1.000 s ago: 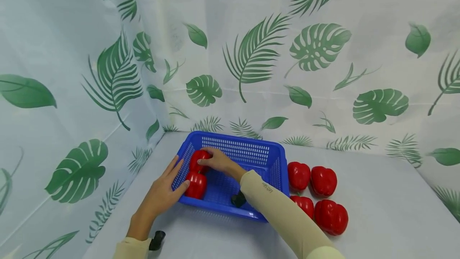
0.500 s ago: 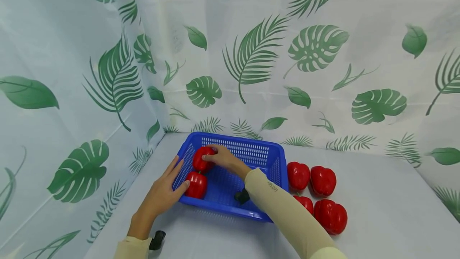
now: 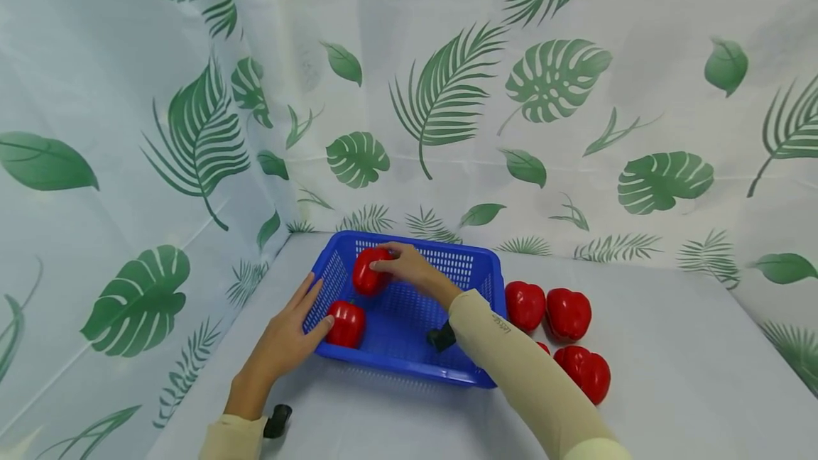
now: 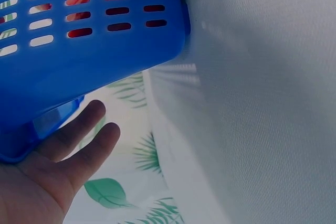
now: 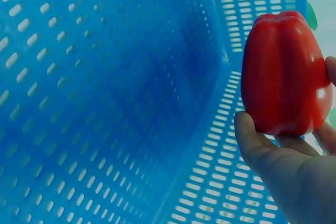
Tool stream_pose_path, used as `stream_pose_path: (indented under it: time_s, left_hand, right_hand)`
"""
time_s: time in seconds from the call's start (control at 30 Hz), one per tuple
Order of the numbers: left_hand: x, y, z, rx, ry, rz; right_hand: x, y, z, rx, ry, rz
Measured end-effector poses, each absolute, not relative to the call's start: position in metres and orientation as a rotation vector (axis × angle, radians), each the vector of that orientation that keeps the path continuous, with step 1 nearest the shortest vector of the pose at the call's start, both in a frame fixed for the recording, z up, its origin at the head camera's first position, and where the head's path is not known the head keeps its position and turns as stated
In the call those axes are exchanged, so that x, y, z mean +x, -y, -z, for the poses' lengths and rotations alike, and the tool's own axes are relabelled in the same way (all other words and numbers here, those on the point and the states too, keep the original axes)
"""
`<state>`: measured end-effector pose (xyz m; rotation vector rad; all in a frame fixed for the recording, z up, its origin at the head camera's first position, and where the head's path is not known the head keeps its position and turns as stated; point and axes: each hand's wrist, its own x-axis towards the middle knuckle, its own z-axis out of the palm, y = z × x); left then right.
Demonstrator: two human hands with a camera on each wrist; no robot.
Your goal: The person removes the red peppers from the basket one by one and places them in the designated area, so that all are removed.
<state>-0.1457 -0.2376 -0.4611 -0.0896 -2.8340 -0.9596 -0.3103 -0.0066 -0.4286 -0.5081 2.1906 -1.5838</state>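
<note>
A red bell pepper (image 3: 368, 275) is up near the back left corner inside a blue perforated plastic basket (image 3: 409, 369). My right hand (image 3: 414, 268) grips it; in the right wrist view the fingers and thumb curl round the lower end and side of this bell pepper (image 5: 283, 72). Another red bell pepper (image 3: 347, 325) lies in the front left corner. My left hand (image 3: 281, 338) is at the basket's left side, fingers extended along the rim and thumb reaching over it, close to that front pepper. In the left wrist view two straight fingers (image 4: 94, 145) show beside the rim.
Several more red bell peppers (image 3: 568, 314) stand on the white table (image 3: 664, 346) right of the basket, one mostly hidden by my right sleeve. A leaf-printed cloth (image 3: 447, 91) hangs behind and on the left. Dark wrist devices (image 3: 441, 337) are on both arms.
My right hand has lifted the back bell pepper and moved it right and away from the front one. The left hand has stayed at the basket's left side.
</note>
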Motion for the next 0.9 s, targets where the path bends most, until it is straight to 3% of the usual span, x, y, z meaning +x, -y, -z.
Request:
stream_pose_path:
  time_s: [0.9]
  left_hand:
    - [-0.145,0.237,0.459,-0.078,2.829,0.973]
  right_hand:
    - [-0.310,-0.036,0.398,-0.490,-2.164,1.677]
